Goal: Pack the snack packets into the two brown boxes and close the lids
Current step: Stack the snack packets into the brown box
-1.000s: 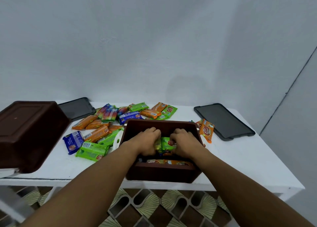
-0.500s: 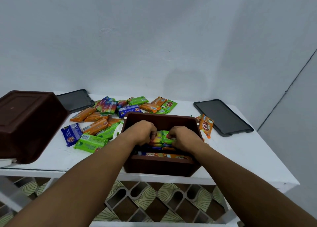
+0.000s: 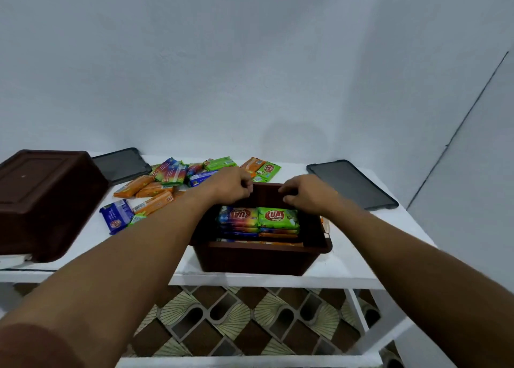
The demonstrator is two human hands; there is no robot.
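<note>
An open brown box (image 3: 261, 259) stands at the table's front edge, with snack packets stacked inside. A multicoloured packet (image 3: 237, 215) and a green packet (image 3: 278, 217) lie on top, side by side. My left hand (image 3: 230, 187) hovers over the box's far rim with its fingers curled in and holds nothing. My right hand (image 3: 306, 194) hovers beside it over the far right rim, fingers loosely bent and apart, also empty. Several loose packets (image 3: 167, 175) lie behind and left of the box. A second brown box (image 3: 47, 200) rests upside down at the left.
A dark lid (image 3: 122, 164) lies flat at the back left, another dark lid (image 3: 353, 184) at the back right. The white table (image 3: 361, 256) ends close in front of the box. Below it a patterned lattice (image 3: 236, 320) shows.
Both hands have let go of the packets in the box and risen toward its far rim. The two top packets now lie uncovered.
</note>
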